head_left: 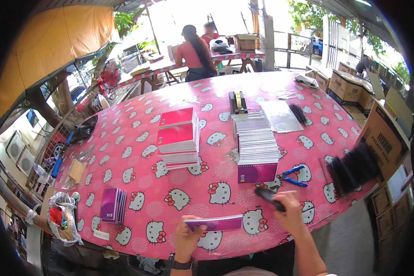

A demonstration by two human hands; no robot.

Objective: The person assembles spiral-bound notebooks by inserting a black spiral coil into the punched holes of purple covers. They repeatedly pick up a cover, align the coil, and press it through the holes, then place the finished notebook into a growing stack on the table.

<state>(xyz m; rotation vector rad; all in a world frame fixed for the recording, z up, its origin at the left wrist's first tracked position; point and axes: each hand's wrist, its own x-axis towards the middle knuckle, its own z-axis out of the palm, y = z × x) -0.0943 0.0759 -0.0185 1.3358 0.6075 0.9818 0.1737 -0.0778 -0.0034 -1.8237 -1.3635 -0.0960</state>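
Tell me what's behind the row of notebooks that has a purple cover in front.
Just beyond the far end of the row of notebooks sits a black tape dispenser. Anything low against the row's far side is covered, as is the tablecloth beneath it.

An open lane crosses the pink table [216, 168] toward its far edge, between red notebook stacks [172, 136] and a long notebook row [256, 174]. A held purple notebook [223, 224] bars the lane's mouth near the near edge. Blue pliers [293, 182] flank the row; black coils [349, 170] crowd the right edge.
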